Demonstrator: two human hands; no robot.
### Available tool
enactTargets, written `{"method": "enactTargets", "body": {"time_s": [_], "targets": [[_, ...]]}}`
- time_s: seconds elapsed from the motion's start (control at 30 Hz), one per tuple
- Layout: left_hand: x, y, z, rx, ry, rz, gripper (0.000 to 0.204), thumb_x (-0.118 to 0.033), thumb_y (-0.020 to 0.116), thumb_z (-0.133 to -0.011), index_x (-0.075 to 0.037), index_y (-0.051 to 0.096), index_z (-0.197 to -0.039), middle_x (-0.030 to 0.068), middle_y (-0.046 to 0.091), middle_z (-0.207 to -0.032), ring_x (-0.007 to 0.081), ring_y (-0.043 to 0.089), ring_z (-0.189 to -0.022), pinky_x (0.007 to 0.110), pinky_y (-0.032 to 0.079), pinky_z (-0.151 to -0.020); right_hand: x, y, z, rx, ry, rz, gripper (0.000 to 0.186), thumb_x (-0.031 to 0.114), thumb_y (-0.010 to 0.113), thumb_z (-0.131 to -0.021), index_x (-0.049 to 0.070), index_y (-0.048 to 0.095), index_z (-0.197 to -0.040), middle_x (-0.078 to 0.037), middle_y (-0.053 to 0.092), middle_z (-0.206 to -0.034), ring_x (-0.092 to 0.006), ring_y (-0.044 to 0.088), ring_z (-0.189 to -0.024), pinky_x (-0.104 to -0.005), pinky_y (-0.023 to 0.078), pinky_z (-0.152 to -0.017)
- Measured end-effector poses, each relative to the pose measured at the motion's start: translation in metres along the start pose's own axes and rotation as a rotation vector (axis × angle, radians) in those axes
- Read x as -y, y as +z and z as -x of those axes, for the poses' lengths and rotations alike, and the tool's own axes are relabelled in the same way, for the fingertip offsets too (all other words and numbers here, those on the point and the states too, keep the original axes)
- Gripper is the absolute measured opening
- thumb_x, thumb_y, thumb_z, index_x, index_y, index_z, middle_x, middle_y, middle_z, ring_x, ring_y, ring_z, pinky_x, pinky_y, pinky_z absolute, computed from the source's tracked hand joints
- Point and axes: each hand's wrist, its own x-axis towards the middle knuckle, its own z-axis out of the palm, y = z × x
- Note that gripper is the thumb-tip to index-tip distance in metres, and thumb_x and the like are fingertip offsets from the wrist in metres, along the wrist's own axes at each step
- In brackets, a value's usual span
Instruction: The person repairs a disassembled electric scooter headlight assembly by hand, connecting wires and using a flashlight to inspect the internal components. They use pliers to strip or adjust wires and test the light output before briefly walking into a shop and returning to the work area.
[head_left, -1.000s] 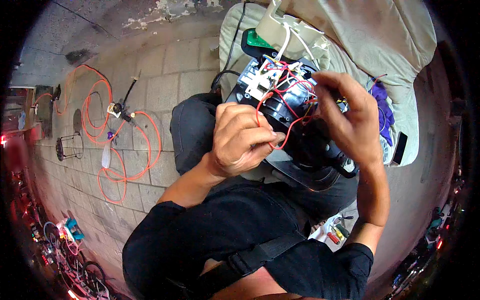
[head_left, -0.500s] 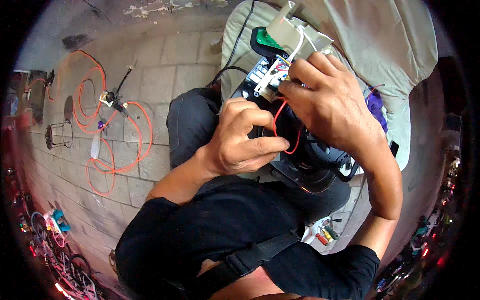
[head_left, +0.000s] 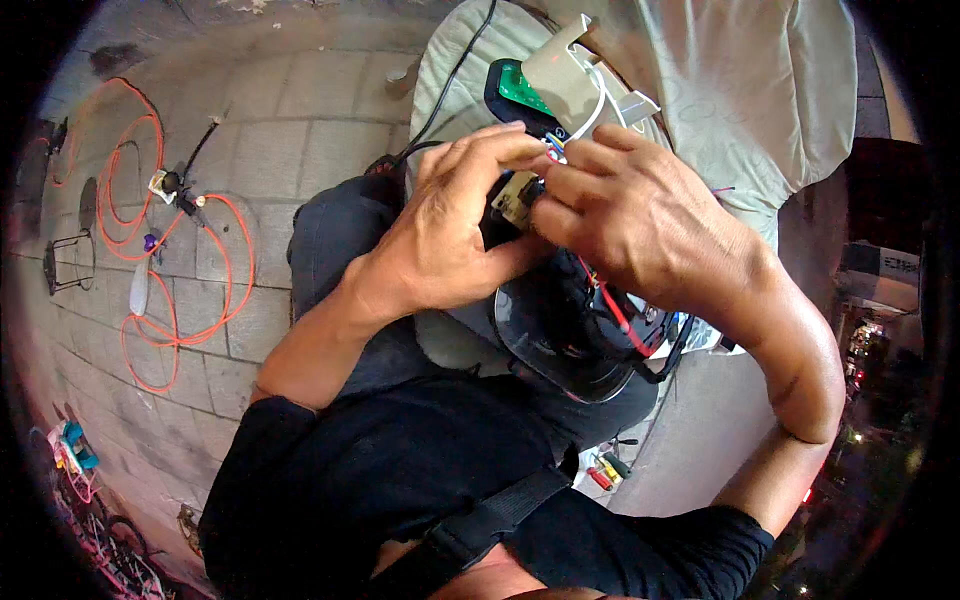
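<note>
My left hand [head_left: 440, 230] curls round the upper left of a black appliance assembly [head_left: 545, 340], its fingertips near bunched coloured wires [head_left: 556, 148]. Just right of it, my right hand [head_left: 645, 225] has bent fingers closed over the same spot; what they pinch is hidden. A small beige component [head_left: 515, 196] shows between the two hands. Red wires [head_left: 618, 318] run over the lower part of the assembly. Above lie a cream housing [head_left: 560, 75] with white cables and a green circuit board [head_left: 520, 85] on a black plate.
A pale cloth [head_left: 740, 90] lies under the appliance, with a black cable [head_left: 450, 90] across it. An orange hose [head_left: 240, 280] coils on the paved floor at left. Screwdrivers [head_left: 605, 470] lie behind my right side. A clutter of objects [head_left: 75, 470] fills the lower left edge.
My left hand has moved from the red wire loop up to the top of the assembly, beside my right hand, whose fingers are bent over the wiring. The view has shifted a little.
</note>
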Motion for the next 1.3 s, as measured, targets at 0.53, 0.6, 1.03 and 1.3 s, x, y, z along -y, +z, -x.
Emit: {"method": "enactTargets", "body": {"time_s": [0.53, 0.6, 1.03, 1.3], "targets": [[0.02, -0.003, -0.008, 0.173, 0.109, 0.1, 0.079, -0.01, 0.081, -0.08, -0.005, 0.042, -0.15, 0.0232, 0.054, -0.146, 0.0459, 0.043, -0.148, 0.065, 0.032, -0.12, -0.019, 0.004, -0.016, 0.099, -0.135, -0.121, 0.019, 0.022, 0.07, -0.073, 0.007, 0.062, -0.083, -0.004, 0.06, -0.084, -0.0233, 0.064, -0.091, -0.0373, 0.055, -0.078], [0.019, -0.005, -0.007, 0.176, 0.105, 0.075, 0.079, -0.01, 0.08, -0.081, -0.007, 0.042, -0.15, 0.0229, 0.053, -0.147, 0.0462, 0.043, -0.148, 0.065, 0.031, -0.12, -0.01, 0.003, -0.017, 0.143, -0.195, -0.013, 0.019, 0.023, 0.07, -0.07, 0.008, 0.062, -0.08, -0.002, 0.058, -0.08, -0.0218, 0.062, -0.085, -0.036, 0.055, -0.075], [0.029, -0.001, 0.0, 0.064, 0.134, 0.095, 0.068, -0.011, 0.08, -0.086, -0.008, 0.048, -0.145, 0.017, 0.059, -0.143, 0.0406, 0.05, -0.144, 0.065, 0.032, -0.117, -0.004, -0.007, -0.023, 0.227, 0.062, -0.107, 0.027, 0.018, 0.077, -0.073, 0.004, 0.064, -0.092, -0.011, 0.062, -0.09, -0.0311, 0.067, -0.089, -0.0428, 0.057, -0.07], [0.044, 0.0, 0.005, 0.018, 0.19, 0.249, 0.075, -0.013, 0.088, -0.079, -0.004, 0.054, -0.145, 0.0198, 0.054, -0.149, 0.0413, 0.048, -0.147, 0.049, 0.037, -0.124, 0.014, -0.01, -0.019, 0.318, 0.377, -0.123, 0.025, 0.014, 0.079, -0.087, 0.004, 0.07, -0.108, -0.013, 0.063, -0.095, -0.0344, 0.066, -0.086, -0.0459, 0.056, -0.072]]}}
